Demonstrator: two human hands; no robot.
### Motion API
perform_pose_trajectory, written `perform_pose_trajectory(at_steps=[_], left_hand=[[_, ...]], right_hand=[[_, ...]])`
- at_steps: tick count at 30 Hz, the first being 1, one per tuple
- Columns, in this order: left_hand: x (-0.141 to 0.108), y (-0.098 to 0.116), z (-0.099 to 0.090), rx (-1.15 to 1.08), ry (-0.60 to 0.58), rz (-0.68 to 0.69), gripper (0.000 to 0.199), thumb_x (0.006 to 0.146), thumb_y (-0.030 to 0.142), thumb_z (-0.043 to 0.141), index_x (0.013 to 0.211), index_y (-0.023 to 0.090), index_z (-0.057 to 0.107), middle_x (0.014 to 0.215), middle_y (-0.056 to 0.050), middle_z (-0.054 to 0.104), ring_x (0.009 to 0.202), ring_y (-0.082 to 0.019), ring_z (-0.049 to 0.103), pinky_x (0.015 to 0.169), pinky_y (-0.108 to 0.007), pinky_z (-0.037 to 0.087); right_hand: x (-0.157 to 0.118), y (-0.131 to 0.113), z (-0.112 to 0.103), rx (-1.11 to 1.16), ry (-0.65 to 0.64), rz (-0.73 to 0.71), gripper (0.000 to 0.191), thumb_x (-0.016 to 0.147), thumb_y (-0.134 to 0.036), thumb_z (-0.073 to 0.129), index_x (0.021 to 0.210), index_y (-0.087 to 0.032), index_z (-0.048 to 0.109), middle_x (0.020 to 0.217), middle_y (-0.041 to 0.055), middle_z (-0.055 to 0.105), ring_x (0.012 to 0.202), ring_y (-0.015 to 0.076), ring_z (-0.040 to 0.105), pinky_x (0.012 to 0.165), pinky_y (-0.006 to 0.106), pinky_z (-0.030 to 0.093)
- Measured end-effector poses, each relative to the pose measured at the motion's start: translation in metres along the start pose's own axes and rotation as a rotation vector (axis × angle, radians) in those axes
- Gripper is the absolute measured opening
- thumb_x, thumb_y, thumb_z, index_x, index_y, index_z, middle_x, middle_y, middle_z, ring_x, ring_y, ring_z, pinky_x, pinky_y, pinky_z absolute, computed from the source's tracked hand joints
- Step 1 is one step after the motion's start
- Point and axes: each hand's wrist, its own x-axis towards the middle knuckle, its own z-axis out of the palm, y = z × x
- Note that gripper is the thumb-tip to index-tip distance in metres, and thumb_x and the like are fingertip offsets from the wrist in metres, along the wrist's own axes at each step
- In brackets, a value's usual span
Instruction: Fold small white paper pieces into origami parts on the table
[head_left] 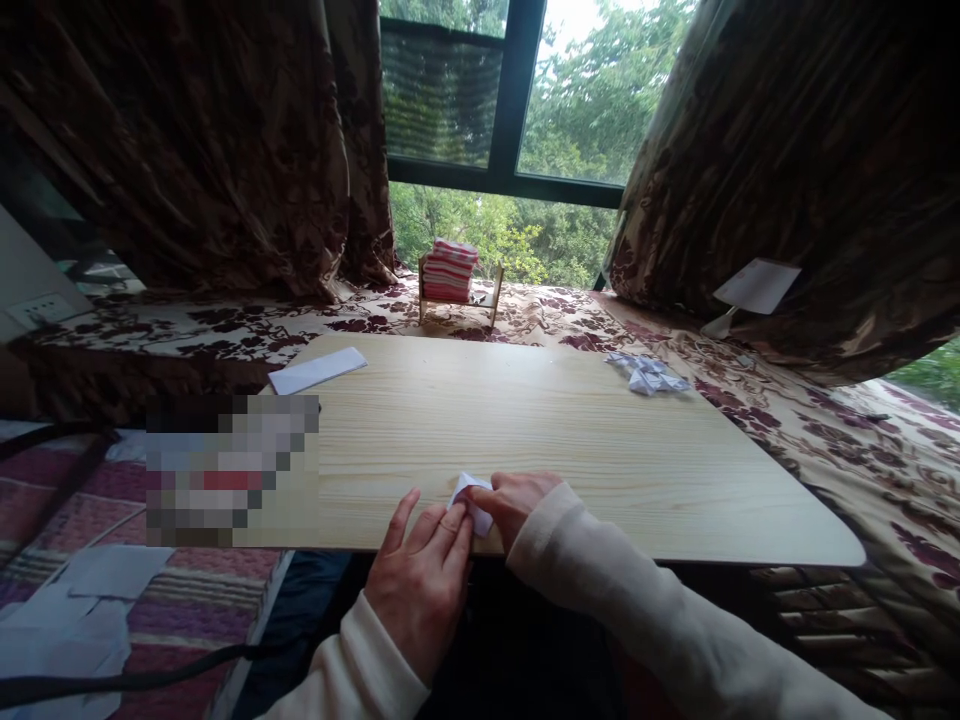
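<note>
A small piece of folded white paper (466,488) lies on the wooden tabletop near its front edge, with a pointed corner facing away from me. My left hand (424,570) rests beside it on the left, fingers stretched out, the nearest fingertips on the paper and the little finger apart; its thumb is hidden. From the right, my right hand (517,505) has its fingers curled in, pressing and gripping the paper with the index finger over it. Its thumb cannot be made out. Both hands partly cover the paper.
A flat white paper stack (319,370) lies at the table's back left, and a heap of folded paper pieces (649,374) at the back right. A blurred-out object (232,470) is at the left. Beyond stands a small rack (495,300) with pink striped cloths (450,272).
</note>
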Motion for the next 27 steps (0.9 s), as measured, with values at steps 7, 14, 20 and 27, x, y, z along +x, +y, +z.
perform_pose_trajectory(at_steps=[7, 14, 20, 27], left_hand=[[0.001, -0.001, 0.0, 0.004, -0.013, 0.01, 0.027, 0.081, 0.015, 0.046, 0.104, 0.013, 0.06, 0.106, -0.008, 0.064, 0.098, -0.021, 0.054, 0.1, -0.045, 0.027], [0.005, -0.004, -0.013, -0.149, 0.006, -0.034, 0.026, 0.082, 0.019, 0.046, 0.104, 0.019, 0.06, 0.106, -0.003, 0.064, 0.098, -0.019, 0.053, 0.103, -0.047, 0.019], [0.026, -0.027, -0.016, -0.167, 0.081, -0.149, 0.024, 0.082, 0.016, 0.043, 0.095, 0.019, 0.063, 0.094, -0.005, 0.065, 0.093, -0.02, 0.054, 0.099, -0.05, 0.024], [0.036, -0.046, 0.013, -0.112, -0.018, -0.029, 0.03, 0.084, 0.024, 0.036, 0.098, 0.022, 0.063, 0.094, -0.005, 0.064, 0.098, -0.023, 0.051, 0.099, -0.053, 0.018]], right_hand=[[0.001, -0.002, -0.008, -0.019, -0.003, 0.009, 0.021, 0.077, -0.027, 0.048, 0.093, -0.023, 0.061, 0.088, 0.0063, 0.064, 0.077, 0.0236, 0.063, 0.059, 0.03, 0.044], [-0.002, 0.005, 0.017, -0.108, 0.112, -0.026, 0.031, 0.087, -0.026, 0.037, 0.114, -0.026, 0.052, 0.09, 0.0082, 0.062, 0.077, 0.0234, 0.062, 0.056, 0.028, 0.041], [0.0, 0.008, 0.031, -0.093, 0.231, -0.014, 0.027, 0.088, -0.025, 0.037, 0.106, -0.026, 0.057, 0.086, 0.0075, 0.063, 0.075, 0.0203, 0.061, 0.055, 0.026, 0.037], [-0.002, 0.01, 0.03, -0.075, 0.227, -0.041, 0.031, 0.086, -0.024, 0.038, 0.113, -0.024, 0.053, 0.086, 0.0079, 0.063, 0.073, 0.0223, 0.061, 0.052, 0.028, 0.036]])
